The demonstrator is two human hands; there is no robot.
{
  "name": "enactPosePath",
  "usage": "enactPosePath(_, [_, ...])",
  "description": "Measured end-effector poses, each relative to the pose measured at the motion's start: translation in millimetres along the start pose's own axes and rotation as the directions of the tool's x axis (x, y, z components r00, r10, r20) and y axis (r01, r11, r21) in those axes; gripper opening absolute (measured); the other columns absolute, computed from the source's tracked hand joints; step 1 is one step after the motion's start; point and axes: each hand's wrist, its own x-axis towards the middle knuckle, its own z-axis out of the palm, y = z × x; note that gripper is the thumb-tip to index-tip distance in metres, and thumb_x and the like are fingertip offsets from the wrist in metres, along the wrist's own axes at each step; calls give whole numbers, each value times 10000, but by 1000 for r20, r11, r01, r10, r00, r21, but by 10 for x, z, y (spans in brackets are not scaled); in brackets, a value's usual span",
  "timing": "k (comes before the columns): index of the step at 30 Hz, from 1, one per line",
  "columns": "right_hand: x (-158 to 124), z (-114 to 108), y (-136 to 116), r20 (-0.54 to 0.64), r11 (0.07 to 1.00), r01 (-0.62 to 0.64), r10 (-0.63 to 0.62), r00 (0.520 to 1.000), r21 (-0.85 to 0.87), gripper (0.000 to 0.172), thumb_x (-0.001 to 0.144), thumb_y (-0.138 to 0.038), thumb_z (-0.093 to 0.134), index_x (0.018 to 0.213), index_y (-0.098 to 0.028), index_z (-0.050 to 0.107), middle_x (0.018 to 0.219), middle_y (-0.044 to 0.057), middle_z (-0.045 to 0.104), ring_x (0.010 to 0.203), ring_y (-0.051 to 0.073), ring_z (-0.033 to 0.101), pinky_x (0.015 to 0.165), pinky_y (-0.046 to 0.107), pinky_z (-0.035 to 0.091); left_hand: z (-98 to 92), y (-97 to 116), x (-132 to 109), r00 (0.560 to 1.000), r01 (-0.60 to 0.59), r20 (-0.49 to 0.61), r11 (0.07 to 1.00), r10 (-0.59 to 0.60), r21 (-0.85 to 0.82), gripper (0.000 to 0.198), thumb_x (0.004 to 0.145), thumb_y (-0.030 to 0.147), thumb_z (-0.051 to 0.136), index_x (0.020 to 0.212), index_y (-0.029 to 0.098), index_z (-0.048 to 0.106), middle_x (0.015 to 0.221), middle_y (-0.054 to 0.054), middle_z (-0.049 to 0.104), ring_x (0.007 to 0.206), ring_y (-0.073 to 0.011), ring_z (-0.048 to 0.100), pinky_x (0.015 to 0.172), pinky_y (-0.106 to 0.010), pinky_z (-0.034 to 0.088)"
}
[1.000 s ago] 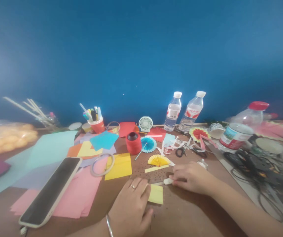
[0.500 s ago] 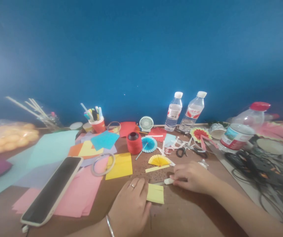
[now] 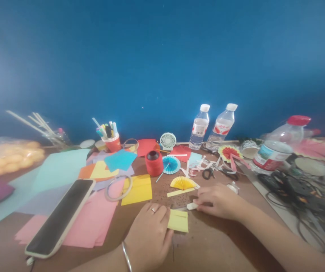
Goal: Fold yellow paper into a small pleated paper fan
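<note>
My left hand (image 3: 151, 230) rests on a small pale yellow folded paper (image 3: 178, 221), pinning its left side to the table with closed fingers. A crease runs across the paper near its far edge. Just right of it, my right hand (image 3: 217, 201) is closed around a slim white-handled tool (image 3: 191, 206). From the tool a thin grey strip like a blade points left along the paper's far edge. Beyond the hands lie a yellow pleated paper fan (image 3: 182, 183) and a yellow paper strip (image 3: 180, 192).
At left, a phone (image 3: 60, 219) lies on pink sheets (image 3: 94, 223). A red thread spool (image 3: 154, 163), a blue paper rosette (image 3: 171, 165), scissors (image 3: 208, 173) and water bottles (image 3: 199, 130) stand or lie farther back. Black cables (image 3: 295, 192) crowd the right.
My right hand and the white-handled tool have shifted slightly left. The left hand keeps holding the paper almost unmoved.
</note>
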Motion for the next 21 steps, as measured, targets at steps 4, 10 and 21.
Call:
enactPosePath(4, [19,1,-1,-1,1000,4,-4,1000,-4,245,841,-335,416,772,-236,629,736,-17,626,668,108,559,522,231,256,5,-4,0,1000,-5,-1,1000,5,6,373,816,234,358,1168,153,448,960,-88,521,890,-229,441,833,-416,330])
enactPosePath(10, [50,21,3,-23,1000,19,-20,1000,-10,260,845,-329,405,756,-233,629,716,-18,619,645,98,549,520,232,255,0,-12,10,1000,-16,9,1000,16,0,366,819,248,355,1161,159,452,953,-83,524,888,-228,444,833,-416,326])
enactPosePath(21, [45,15,-6,-10,1000,23,-23,1000,7,258,846,-334,400,770,-238,626,743,-15,625,657,101,550,523,228,260,-3,-13,-13,997,77,-26,990,-75,115,300,831,169,313,1020,144,545,882,-94,536,850,-224,460,774,-400,361])
